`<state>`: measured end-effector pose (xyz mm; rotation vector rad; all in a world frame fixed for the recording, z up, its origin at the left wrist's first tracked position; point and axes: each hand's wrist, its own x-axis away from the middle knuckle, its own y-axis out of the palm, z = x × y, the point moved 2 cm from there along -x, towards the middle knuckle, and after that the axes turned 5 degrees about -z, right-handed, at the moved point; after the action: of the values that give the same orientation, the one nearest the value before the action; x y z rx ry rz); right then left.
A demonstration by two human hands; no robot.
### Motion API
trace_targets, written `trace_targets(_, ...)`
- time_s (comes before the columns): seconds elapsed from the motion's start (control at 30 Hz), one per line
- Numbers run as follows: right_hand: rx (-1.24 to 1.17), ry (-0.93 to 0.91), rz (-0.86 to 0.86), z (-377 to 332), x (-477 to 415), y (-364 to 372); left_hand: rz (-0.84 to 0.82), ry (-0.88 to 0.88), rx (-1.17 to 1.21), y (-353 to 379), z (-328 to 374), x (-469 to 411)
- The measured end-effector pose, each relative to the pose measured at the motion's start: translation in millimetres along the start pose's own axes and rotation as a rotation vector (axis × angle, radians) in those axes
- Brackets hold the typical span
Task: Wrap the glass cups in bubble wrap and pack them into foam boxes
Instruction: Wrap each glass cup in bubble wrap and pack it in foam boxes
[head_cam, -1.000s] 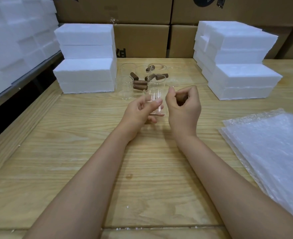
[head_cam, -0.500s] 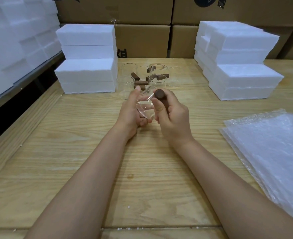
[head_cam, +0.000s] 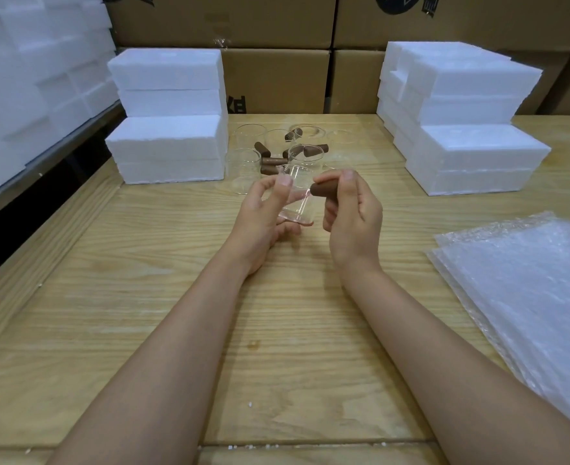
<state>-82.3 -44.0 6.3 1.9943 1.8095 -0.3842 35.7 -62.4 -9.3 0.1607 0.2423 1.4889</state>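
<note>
Holding a clear glass cup (head_cam: 298,206) tilted in the left hand (head_cam: 263,216), thumb and fingers curled round its wall, a bit above the wooden table (head_cam: 176,263). The right hand (head_cam: 354,216) is clamped round a brown cylinder piece (head_cam: 323,190), rounded end poking out right beside the cup, can't tell if they actually touch. More empty glass cups (head_cam: 243,169) and loose brown pieces (head_cam: 273,160) sit just behind, between the left foam box stack (head_cam: 169,142) and the right foam box stack (head_cam: 478,152). Bubble wrap sheets (head_cam: 528,290) lie piled at the right, cardboard boxes (head_cam: 276,78) along the back.
</note>
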Motion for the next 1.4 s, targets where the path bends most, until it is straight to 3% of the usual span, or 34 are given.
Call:
trace_targets(0.27, 0.107, 0.039, 0.161, 10, -6, -9, -0.041, 0.116, -0.071, 1, 1, 5)
trace_targets(0.6, 0.204, 0.164, 0.226, 24, -11, -16, -0.042, 0.26, -0.191, -2, -1, 2)
trace_targets(0.93, 0.099, 0.315, 0.257, 32, -16, -19, 0.011, 0.435, -0.55, 8, -11, -1)
trace_targets(1.4, -0.02, 0.398, 0.242, 26, -16, -20, 0.079, 0.54, -0.704, 6, -6, 3)
